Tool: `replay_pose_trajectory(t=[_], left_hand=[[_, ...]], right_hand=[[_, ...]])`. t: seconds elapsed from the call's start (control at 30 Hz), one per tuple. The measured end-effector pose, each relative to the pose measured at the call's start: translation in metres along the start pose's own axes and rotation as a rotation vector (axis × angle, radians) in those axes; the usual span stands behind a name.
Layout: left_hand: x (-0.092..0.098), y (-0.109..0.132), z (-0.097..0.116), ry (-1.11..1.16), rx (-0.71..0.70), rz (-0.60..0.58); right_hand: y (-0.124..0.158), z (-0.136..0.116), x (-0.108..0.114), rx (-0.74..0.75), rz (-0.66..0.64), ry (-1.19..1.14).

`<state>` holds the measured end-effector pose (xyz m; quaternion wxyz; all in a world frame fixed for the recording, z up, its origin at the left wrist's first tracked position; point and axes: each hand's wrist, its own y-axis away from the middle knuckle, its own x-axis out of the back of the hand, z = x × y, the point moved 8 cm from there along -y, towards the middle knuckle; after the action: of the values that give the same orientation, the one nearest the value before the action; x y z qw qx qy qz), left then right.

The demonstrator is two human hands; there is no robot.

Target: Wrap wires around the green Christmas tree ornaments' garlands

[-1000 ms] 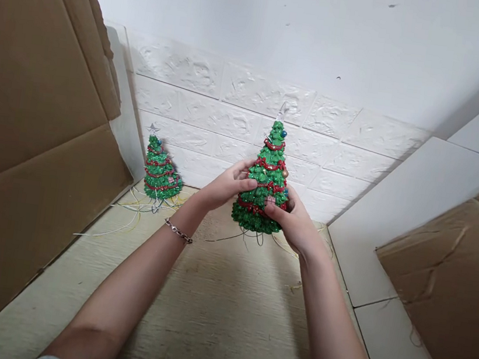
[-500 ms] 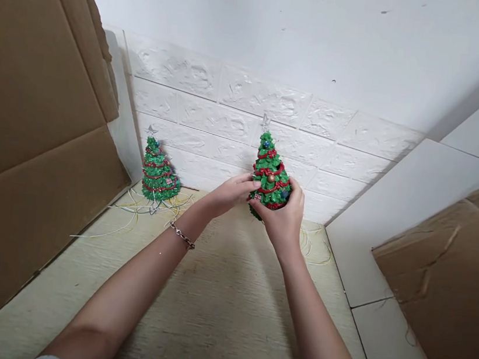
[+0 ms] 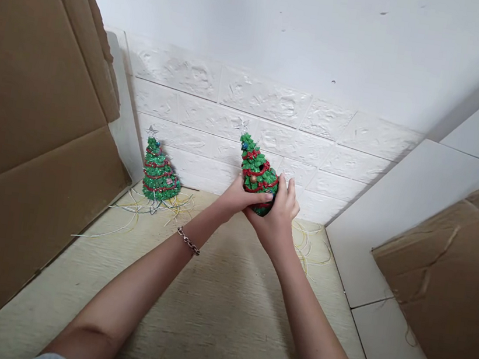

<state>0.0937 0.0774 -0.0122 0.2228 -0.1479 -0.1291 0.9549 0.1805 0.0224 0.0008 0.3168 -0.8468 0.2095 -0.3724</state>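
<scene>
Both hands hold a small green Christmas tree ornament [image 3: 255,167] with red garlands, coloured baubles and a clear star on top. It leans to the left, in front of the white brick-patterned wall. My left hand [image 3: 237,197] grips its lower left side, thumb laid across the front. Around the lower right side and base curls my right hand [image 3: 282,208]. The tree's bottom is hidden by the hands. A second, glittery Christmas tree ornament [image 3: 160,172] with a star stands upright on the left, apart from both hands.
Thin white and yellow wires [image 3: 178,207] spread around the left tree, and more wires [image 3: 309,250] lie right of my right hand. Cardboard [image 3: 44,118] rises at the left, another cardboard piece [image 3: 452,272] at the right. White panels [image 3: 392,223] border the wooden tabletop [image 3: 227,307].
The held tree has moved left and tilted further left. My left thumb now lies lower across its front, and my right hand has shifted slightly left with it.
</scene>
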Motion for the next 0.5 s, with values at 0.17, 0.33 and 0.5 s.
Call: replay_pose_trajectory(t=[0.17, 0.33, 0.5], left_hand=[[0.013, -0.001, -0.003, -0.012, 0.059, 0.067], [0.010, 0.003, 0.000, 0.030, 0.127, -0.007], [0.016, 0.003, 0.001, -0.104, 0.171, -0.023]], right_hand=[[-0.003, 0.007, -0.010, -0.001, -0.158, -0.051], [-0.012, 0.019, -0.002, -0.114, -0.252, -0.221], [-0.017, 0.037, 0.004, -0.347, -0.341, -0.684]])
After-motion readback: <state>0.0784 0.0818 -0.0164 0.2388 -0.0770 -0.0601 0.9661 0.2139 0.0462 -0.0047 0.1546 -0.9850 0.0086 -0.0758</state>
